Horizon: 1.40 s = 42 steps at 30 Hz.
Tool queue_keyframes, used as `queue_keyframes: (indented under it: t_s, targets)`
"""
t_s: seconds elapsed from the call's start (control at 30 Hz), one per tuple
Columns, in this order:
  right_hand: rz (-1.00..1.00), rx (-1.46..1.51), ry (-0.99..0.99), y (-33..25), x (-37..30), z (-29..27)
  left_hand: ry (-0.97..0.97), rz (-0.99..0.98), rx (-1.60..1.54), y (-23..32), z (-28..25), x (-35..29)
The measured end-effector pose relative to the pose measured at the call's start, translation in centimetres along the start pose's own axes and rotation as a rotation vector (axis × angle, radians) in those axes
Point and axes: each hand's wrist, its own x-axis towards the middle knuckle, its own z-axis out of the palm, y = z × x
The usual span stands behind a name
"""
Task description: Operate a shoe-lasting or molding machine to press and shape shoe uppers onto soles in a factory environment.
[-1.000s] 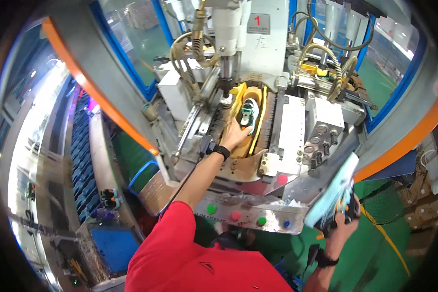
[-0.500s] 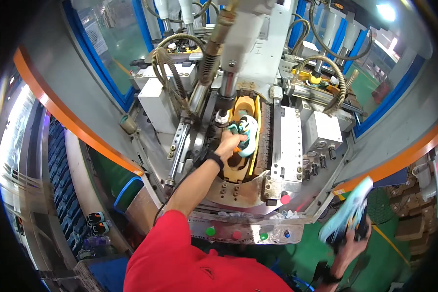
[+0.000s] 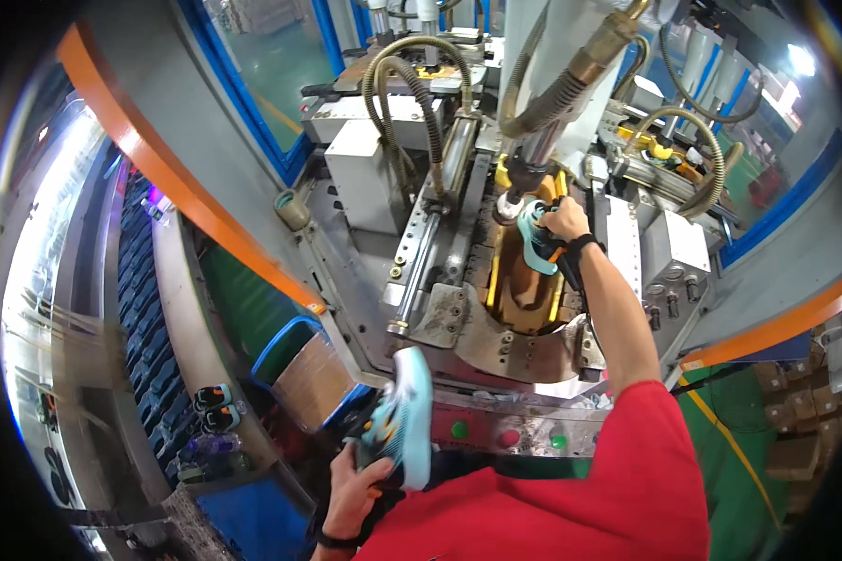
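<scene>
My left hand (image 3: 349, 491) is closed on the heel end of a light blue and black sneaker (image 3: 404, 421), held in front of the machine at lower left with its toe up. Inside the machine, my right hand (image 3: 566, 222) is closed on a second light blue sneaker (image 3: 539, 245) with some orange on it. That shoe is tilted over the yellow-lined mould cavity (image 3: 524, 304), just beside the metal press rod (image 3: 513, 201). My fingers hide part of its upper. Both wrists wear black bands.
A thick ribbed hose (image 3: 552, 93) hangs above the cavity. Steel cylinders and white blocks (image 3: 365, 173) flank it. Coloured buttons (image 3: 508, 437) line the front panel. At left runs a conveyor (image 3: 154, 327) with another pair of shoes (image 3: 215, 409); orange rails (image 3: 187, 187) curve around the machine.
My left hand has left the mould and come to lower left with a sneaker. My right hand has brought its sneaker from lower right into the machine. The view has shifted left.
</scene>
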Motion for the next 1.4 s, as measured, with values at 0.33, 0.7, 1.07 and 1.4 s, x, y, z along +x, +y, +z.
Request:
queue_keyframes:
  t_s: [0.33, 0.7, 1.07, 1.4]
  targets:
    - [-0.089, -0.063, 0.107, 1.4, 1.0, 8.3, 0.560, 0.225, -0.302, -6.2, -4.3, -8.4]
    - [-0.857, 0.368, -0.222, -0.6, -34.5, 6.6, 0.421, 0.124, -0.309, -10.2, 0.3, -9.4]
    - [-0.915, 0.279, -0.253, 6.9, -35.9, 24.8, 0.465, 0.138, -0.297, -10.8, 0.8, -10.7]
    - [-0.838, 0.902, 0.061, -2.6, -28.8, 1.8, 0.459, 0.127, -0.333, -12.1, -0.2, -10.1]
